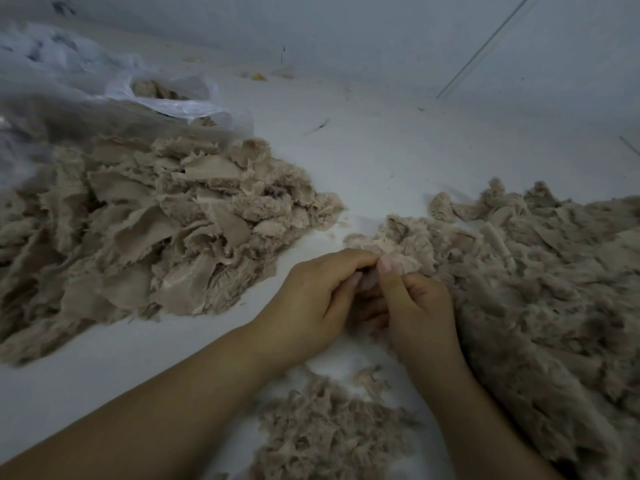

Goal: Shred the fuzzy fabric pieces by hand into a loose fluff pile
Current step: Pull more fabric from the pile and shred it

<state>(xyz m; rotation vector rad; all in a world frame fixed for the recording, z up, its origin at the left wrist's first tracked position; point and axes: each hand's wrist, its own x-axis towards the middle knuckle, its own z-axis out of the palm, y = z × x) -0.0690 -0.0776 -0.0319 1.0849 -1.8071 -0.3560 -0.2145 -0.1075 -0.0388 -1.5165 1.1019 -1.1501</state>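
Fingers (349,261) of the left hand (311,299) curl round one side of a small fabric scrap (398,261); the right hand (415,306) pinches the other side between thumb and curled fingers. The two grips nearly touch, with the scrap held just above the white table (381,161) at the near edge of the right-hand heap.

Handling judgement: the scrap appears light, soft and limp, with a woven backing under the pile (the backing shows plainly on pieces to the left). It should tear best when gripped close together at a raw edge, where fibres are already frayed; a wide grip would likely only stretch it. Slippage of loose fuzz is the likely nuisance, not breakage.

Outward: the pile of fabric pieces (156,220) lies well apart to the left, largely whole. A clear plastic bag (166,102) behind it holds more. The fluff heap (554,289) spreads right; a smaller fluff pile (329,427) lies between the forearms.
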